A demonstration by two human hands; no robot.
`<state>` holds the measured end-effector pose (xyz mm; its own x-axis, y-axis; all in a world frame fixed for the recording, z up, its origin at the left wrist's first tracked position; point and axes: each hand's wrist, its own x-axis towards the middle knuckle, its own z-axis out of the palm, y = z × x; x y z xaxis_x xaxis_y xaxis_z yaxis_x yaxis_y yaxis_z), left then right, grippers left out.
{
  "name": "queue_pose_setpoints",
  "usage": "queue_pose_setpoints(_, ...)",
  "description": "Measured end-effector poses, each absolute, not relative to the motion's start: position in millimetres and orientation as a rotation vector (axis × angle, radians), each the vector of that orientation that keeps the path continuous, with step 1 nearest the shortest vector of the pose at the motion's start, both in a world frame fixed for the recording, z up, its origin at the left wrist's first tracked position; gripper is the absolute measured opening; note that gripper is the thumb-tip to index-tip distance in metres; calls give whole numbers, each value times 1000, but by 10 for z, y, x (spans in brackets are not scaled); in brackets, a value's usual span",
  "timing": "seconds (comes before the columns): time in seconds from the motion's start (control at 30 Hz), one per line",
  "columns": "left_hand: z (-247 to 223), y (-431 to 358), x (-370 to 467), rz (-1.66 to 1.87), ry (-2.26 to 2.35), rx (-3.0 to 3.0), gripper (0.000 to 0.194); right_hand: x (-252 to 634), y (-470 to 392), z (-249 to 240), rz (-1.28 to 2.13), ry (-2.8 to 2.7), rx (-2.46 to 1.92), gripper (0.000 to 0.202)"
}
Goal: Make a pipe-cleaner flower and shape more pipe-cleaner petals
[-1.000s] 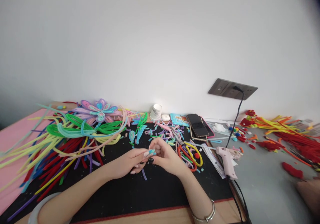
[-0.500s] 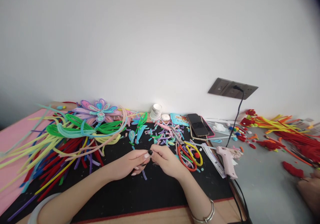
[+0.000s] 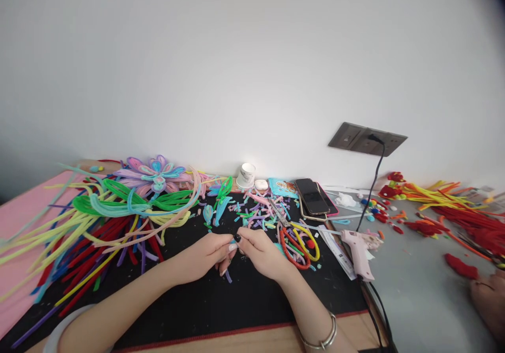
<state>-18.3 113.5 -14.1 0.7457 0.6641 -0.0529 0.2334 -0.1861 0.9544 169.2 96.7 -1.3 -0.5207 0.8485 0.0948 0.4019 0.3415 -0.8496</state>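
My left hand [image 3: 209, 258] and my right hand [image 3: 260, 250] meet over the black mat [image 3: 189, 311], thumbs and fingertips pinched together. A sliver of a light blue pipe cleaner [image 3: 232, 241] shows between the fingertips; the rest of it is hidden by my fingers. Just below my left fingers is a short purple pipe cleaner piece [image 3: 229, 276]. Beyond my hands lie small blue-green pipe cleaner petals [image 3: 208, 214] and many cut scraps [image 3: 256, 213]. Scissors with yellow and red handles [image 3: 302, 245] rest to the right of my right hand.
Bundles of long pipe cleaners [image 3: 98, 237] and a finished pastel flower [image 3: 155, 174] cover the left. A paper cup [image 3: 246, 175], phone [image 3: 312, 198] and corded glue gun [image 3: 360, 253] stand toward the back and right. Another person's hand [image 3: 491, 295] is at far right.
My left fingers have curled in closer to the right hand, and a bit of light blue now shows at the pinch. At far right, the other person's hand shifted slightly.
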Motion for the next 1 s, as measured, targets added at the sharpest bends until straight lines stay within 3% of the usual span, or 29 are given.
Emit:
queue_pose_setpoints(0.23,-132,1136,-210,372,494,1376,35,1731,948,30,1186,-2060,-962,19)
queue_pose_setpoints(0.53,-169,1140,-261,282,350,1018,26,1645,904,72,811,-2275,-879,19)
queue_pose_setpoints(0.77,-184,1151,-282,254,334,977,23,1656,897,55,772,-2305,-879,21)
queue_pose_setpoints(1.0,-138,1161,-232,311,436,1150,33,1667,881,76,850,-2212,-938,23)
